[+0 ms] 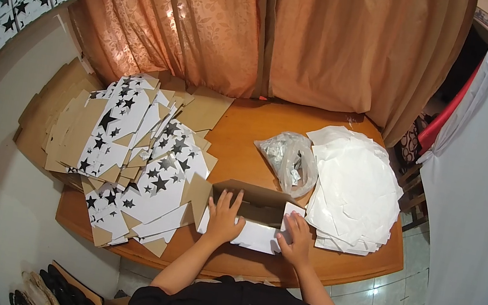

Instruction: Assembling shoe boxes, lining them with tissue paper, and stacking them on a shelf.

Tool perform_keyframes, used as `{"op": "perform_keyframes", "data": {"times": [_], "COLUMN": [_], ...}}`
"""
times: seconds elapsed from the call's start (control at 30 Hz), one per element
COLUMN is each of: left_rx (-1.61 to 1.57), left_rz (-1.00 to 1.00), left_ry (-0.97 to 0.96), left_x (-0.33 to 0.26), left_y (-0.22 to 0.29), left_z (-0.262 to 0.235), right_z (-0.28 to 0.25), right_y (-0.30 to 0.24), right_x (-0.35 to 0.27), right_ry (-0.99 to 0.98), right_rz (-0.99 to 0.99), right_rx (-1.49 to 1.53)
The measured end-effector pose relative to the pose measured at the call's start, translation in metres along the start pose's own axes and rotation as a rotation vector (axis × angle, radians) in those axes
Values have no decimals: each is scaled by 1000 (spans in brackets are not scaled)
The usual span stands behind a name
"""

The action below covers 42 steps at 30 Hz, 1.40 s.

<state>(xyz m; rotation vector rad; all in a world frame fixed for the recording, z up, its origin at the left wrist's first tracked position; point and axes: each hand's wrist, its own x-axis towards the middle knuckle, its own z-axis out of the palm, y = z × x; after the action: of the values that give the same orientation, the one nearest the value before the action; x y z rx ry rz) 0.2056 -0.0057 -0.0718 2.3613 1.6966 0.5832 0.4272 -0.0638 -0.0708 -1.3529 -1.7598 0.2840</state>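
Observation:
In front of me on the table stands a partly folded cardboard box [253, 237], white outside and brown inside, its top open. My left hand [225, 218] grips the left part of its near wall, with the fingers reaching over the edge toward the inside. At the box's right end, my right hand [296, 239] holds the near corner, fingers on the white side flap [293, 210] and thumb against the near wall. A brown flap [197, 197] sticks out on the left. The far wall [260, 194] stands up. The box's underside is hidden.
Left of the box lies a heap of flat cardboard pieces [160, 184] with black stars. Behind it, a clear plastic bag [290, 159] holds small silvery items. Stacked white sheets [355, 188] lie to the right. Orange curtains [212, 28] hang beyond the wooden table [240, 133].

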Motion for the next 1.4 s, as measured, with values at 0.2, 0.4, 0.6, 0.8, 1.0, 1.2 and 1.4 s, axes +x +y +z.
{"op": "perform_keyframes", "data": {"times": [0.2,0.4,0.6,0.8,1.0,1.2,1.4], "left_rx": [16,-51,-104,-135,-319,-1316,-731], "left_rz": [4,87,153,141,-276,-495,-371], "left_ry": [-26,-37,147,609,753,136,-141], "left_x": [11,2,-2,-21,-8,4,-2], "left_y": [2,-3,-2,-16,-76,-100,-87], "left_z": [5,6,6,-9,-17,-1,16], "right_z": [4,13,8,7,5,16,17], "right_y": [-6,-9,-7,-2,-5,-8,-7], "right_x": [4,9,2,-5,17,22,25], "right_ry": [-184,-305,-93,140,173,40,-100], "right_rz": [25,75,29,107,155,242,353], "right_rx": [-185,-443,-220,-89,-125,-223,-247]}}
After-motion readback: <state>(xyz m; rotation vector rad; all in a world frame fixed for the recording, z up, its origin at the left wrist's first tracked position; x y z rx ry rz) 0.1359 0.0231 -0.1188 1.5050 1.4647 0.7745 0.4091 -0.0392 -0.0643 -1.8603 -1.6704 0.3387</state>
